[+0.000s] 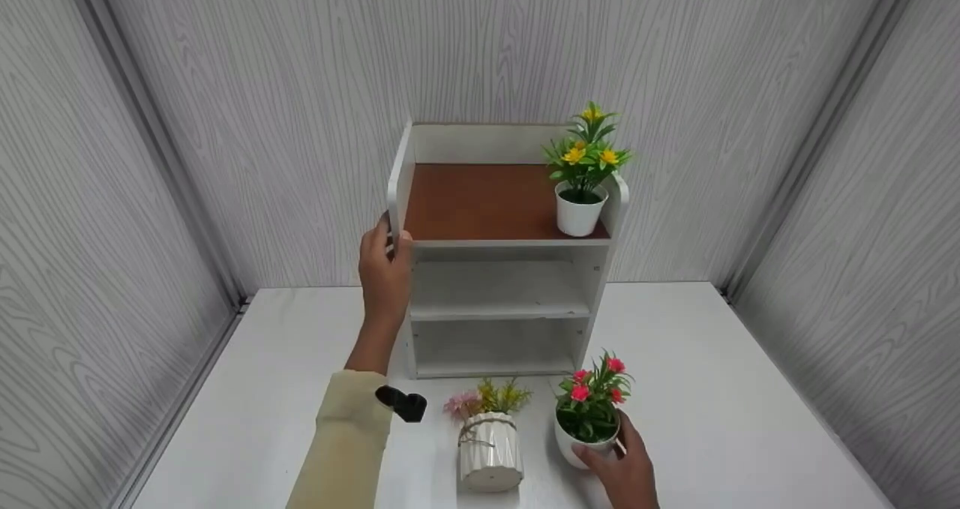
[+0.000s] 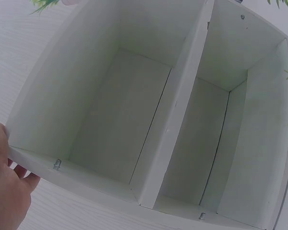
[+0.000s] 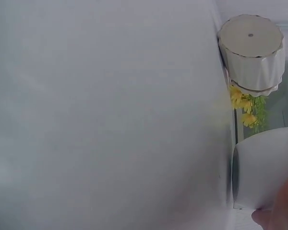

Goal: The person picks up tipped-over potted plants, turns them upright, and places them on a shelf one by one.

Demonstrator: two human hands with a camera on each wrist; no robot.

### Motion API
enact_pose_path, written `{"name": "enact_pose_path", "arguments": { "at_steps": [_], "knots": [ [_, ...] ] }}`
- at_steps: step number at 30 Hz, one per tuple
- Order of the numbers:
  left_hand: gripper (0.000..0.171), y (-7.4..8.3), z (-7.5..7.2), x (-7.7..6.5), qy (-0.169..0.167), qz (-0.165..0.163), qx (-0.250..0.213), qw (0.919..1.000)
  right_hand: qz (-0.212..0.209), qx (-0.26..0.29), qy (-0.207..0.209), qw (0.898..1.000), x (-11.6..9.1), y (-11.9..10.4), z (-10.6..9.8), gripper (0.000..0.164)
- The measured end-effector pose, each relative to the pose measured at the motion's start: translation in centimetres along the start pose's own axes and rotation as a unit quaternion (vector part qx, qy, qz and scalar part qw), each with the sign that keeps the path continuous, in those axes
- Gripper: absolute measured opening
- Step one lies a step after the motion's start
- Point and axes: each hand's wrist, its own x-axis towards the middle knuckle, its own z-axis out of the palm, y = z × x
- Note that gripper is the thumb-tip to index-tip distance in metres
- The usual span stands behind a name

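Note:
A small white shelf unit [image 1: 501, 317] with a brown top board stands against the back wall. My left hand [image 1: 385, 269] grips the front edge of its left side panel, thumb in front; the left wrist view shows the fingers [image 2: 31, 181] at the panel's edge. My right hand [image 1: 626, 468] holds a round white pot [image 1: 568, 443] with red-pink flowers [image 1: 581, 393], thumb and fingers around its side. In the right wrist view this pot [image 3: 264, 165] is partly cut off. Left of it is a fluted white vase [image 1: 491, 453] with twine and pink and yellow flowers.
A white pot [image 1: 577, 215] with yellow flowers stands on the top board's right end, by the right side panel. The white table [image 1: 697, 389] extends to both sides of the shelf unit. Grey wood-grain walls [image 1: 847, 217] enclose the back and sides.

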Motion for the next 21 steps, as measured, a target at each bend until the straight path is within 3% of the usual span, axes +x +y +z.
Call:
{"name": "enact_pose_path", "arguments": {
  "at_steps": [11,21],
  "knots": [
    [0.054,0.1,0.0,0.0,0.002,0.0,-0.001,1.0,-0.017,0.015,0.005,1.0,-1.2,-2.0,-0.3,0.125],
    [0.054,0.1,0.1,0.1,0.001,-0.009,-0.003,1.0,-0.118,0.033,0.009,0.992,-3.6,-8.1,-0.8,0.107]
  ]
}}
